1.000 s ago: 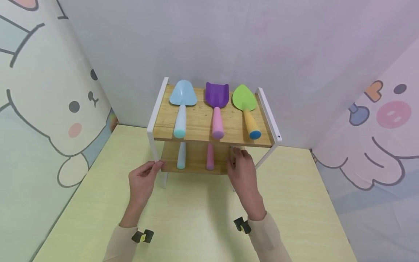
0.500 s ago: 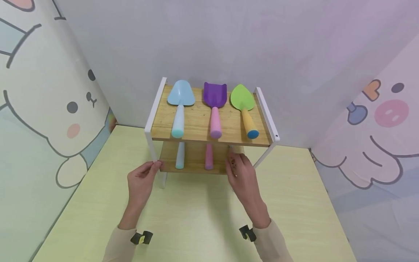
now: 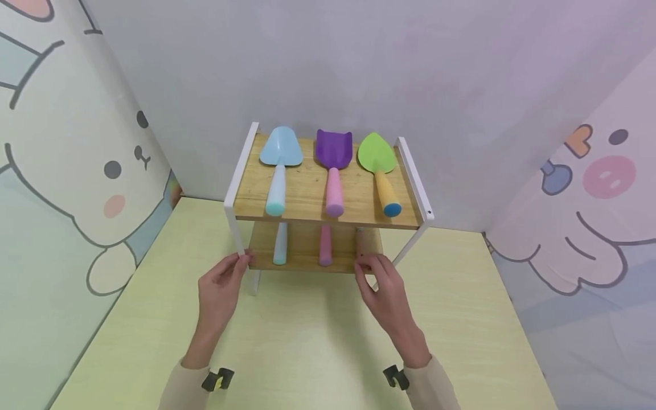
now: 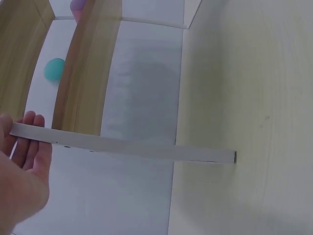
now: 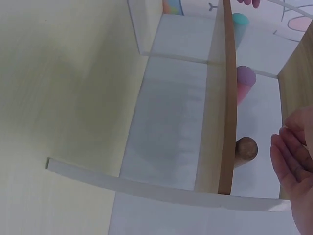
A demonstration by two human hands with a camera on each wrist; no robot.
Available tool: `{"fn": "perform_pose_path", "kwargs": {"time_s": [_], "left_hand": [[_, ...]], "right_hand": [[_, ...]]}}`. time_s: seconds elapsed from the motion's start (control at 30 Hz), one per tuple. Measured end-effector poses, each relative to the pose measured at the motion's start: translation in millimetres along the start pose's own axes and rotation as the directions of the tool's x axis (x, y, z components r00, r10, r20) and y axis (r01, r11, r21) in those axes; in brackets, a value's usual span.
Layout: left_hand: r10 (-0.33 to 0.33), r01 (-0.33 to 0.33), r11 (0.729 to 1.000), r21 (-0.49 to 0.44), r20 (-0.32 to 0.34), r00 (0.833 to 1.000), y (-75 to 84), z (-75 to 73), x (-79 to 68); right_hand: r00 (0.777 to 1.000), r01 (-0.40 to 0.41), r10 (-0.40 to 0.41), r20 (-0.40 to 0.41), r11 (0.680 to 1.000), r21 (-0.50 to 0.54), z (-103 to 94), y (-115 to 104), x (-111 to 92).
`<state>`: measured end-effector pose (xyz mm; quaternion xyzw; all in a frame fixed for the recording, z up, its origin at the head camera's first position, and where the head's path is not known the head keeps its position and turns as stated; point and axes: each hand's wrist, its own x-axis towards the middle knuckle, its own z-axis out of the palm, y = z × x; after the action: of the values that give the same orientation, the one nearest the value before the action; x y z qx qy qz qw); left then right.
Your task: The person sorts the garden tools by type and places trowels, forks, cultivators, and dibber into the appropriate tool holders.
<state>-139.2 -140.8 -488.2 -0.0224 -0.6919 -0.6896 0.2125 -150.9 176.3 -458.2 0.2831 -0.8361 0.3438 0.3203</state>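
Note:
A two-tier wooden shelf rack (image 3: 307, 196) with white side frames stands on the table. On its top board lie a light-blue scoop (image 3: 277, 188), a purple scoop with a pink handle (image 3: 334, 188) and a green trowel with a yellow handle (image 3: 385, 191). My left hand (image 3: 219, 296) pinches the front left post (image 4: 112, 145) between thumb and fingers. My right hand (image 3: 390, 290) is at the lower board's right front, fingers loosely bent and holding nothing. Close to those fingers, apart from them, is a round brown handle end (image 5: 246, 148) on the lower board.
Also on the lower board are a light-blue handle (image 3: 280, 245) and a pink handle (image 3: 325, 245); the upper board hides their far ends. A pale wood-patterned table (image 3: 307, 341) lies below. Behind is a grey wall (image 3: 328, 62), with cartoon-printed panels on both sides.
My right hand has drawn back from under the top board toward the lower board's front edge, and its fingers have parted. The left hand stays at the post. The view shifted slightly.

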Motion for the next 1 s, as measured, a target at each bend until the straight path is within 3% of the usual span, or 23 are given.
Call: {"fn": "perform_pose_path", "kwargs": {"time_s": [0.13,0.23,0.4,0.7,0.87,1.0], "left_hand": [[0.056,-0.057,0.998,0.023,0.028,0.998,-0.7,-2.3,-5.0],[0.122,-0.128,0.987,0.096,0.058,0.991,-1.5,-4.2,-8.4],[0.216,-0.227,0.933,0.281,0.070,0.974,-1.8,-7.7,-12.9],[0.285,-0.282,0.880,0.382,0.050,0.957,0.2,-16.9,-18.1],[0.319,-0.314,0.855,0.413,0.061,0.946,-1.7,-23.1,-19.4],[0.311,-0.309,0.835,0.456,0.074,0.948,-7.2,-29.7,-21.2]], "right_hand": [[0.999,0.049,-0.049,-0.006,0.999,0.013,-3.1,4.5,-8.7],[0.996,0.089,-0.089,-0.026,0.996,0.016,-5.2,7.9,-15.3],[0.988,0.148,-0.148,-0.052,0.989,0.011,-9.3,13.4,-25.2],[0.972,0.220,-0.221,-0.079,0.975,-0.023,-16.6,27.1,-43.4],[0.972,0.219,-0.223,-0.074,0.974,-0.054,-24.0,37.6,-53.7],[0.976,0.208,-0.213,-0.052,0.974,-0.087,-32.0,47.8,-62.1]]}}
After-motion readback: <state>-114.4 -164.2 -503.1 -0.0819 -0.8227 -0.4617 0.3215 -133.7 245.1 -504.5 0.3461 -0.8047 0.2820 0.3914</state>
